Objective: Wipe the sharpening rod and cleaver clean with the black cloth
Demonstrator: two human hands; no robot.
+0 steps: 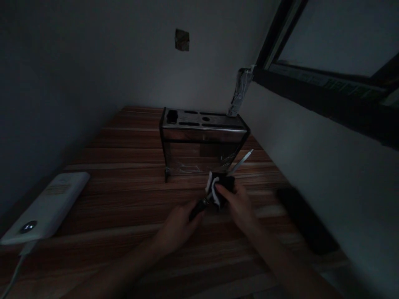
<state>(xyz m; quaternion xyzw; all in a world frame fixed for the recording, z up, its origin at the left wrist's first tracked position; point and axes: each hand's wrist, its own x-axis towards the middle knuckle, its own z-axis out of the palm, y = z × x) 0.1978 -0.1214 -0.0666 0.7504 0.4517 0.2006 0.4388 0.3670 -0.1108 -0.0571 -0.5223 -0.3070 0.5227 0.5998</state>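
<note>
My left hand (179, 224) is closed around the black handle of a slim metal rod (241, 161), which looks like a sharpening steel. The rod points up and to the right, its pale tip bare. A black and white cloth (225, 182) is wrapped around the middle of the shaft. Pinching that cloth from the right is my right hand (240, 203). Just beyond both hands stands a knife rack (205, 135) with a slotted metal top and clear, film-covered front. Dim light hides fine detail of the rod and the cloth.
On the wood-grain table (131, 199), a white power bank (46, 207) with a cable lies at left. A dark flat object (307, 220) lies along the right wall. Behind the rack, a grey wrapped piece (240, 91) rises near the window frame (311, 97).
</note>
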